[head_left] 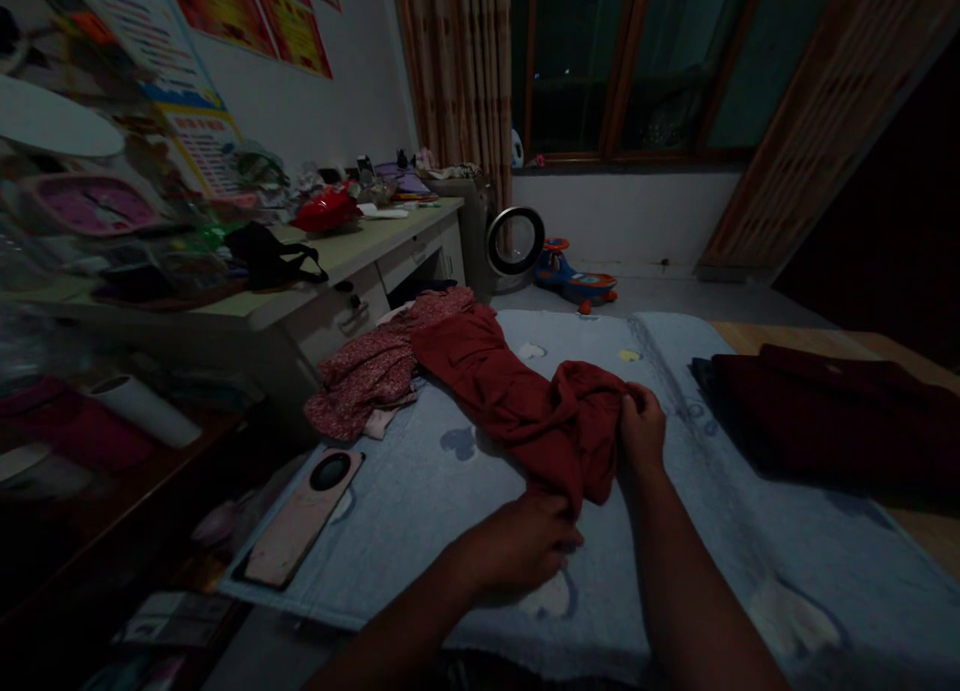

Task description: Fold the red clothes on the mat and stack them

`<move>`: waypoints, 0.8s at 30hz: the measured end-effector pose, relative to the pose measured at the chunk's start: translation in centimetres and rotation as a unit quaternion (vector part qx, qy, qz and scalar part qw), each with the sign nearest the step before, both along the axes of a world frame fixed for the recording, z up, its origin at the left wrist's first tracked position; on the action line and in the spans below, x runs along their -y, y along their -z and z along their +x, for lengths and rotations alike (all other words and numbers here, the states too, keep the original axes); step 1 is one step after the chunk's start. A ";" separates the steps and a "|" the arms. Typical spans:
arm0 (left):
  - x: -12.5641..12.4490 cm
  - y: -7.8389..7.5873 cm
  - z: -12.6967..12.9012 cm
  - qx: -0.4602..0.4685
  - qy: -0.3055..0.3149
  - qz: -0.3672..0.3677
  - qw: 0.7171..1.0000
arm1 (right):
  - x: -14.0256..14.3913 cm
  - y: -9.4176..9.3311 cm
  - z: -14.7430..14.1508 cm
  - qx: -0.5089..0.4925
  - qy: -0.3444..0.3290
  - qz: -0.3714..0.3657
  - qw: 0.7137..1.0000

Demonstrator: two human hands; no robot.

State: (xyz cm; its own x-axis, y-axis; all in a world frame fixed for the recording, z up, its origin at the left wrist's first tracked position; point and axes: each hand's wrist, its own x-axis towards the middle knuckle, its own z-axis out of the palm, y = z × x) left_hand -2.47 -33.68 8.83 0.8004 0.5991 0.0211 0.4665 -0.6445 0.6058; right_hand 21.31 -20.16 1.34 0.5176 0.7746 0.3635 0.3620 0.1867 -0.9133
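A dark red garment (pixel 510 381) lies stretched across the light blue blanket (pixel 420 501), its near end bunched up; its exact kind cannot be made out. My left hand (pixel 529 543) is closed on the garment's lower edge nearest me. At the garment's right edge, my right hand (pixel 643 431) pinches the cloth between thumb and fingers. The far end of the garment rests against a red patterned garment (pixel 367 376) heaped at the blanket's left edge.
A phone (pixel 304 521) lies on the blanket at the left. Folded dark clothes (pixel 832 411) are stacked at the right. Along the left wall stands a cluttered desk (pixel 405 236). Beyond are a washing machine with its round door (pixel 516 241) open and a ride-on toy (pixel 574 276).
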 end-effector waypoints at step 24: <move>-16.9 0.1 -4.0 -0.160 -0.232 0.102 0.954 | 0.0 0.0 1.2 0.382 -0.067 -0.196 0.901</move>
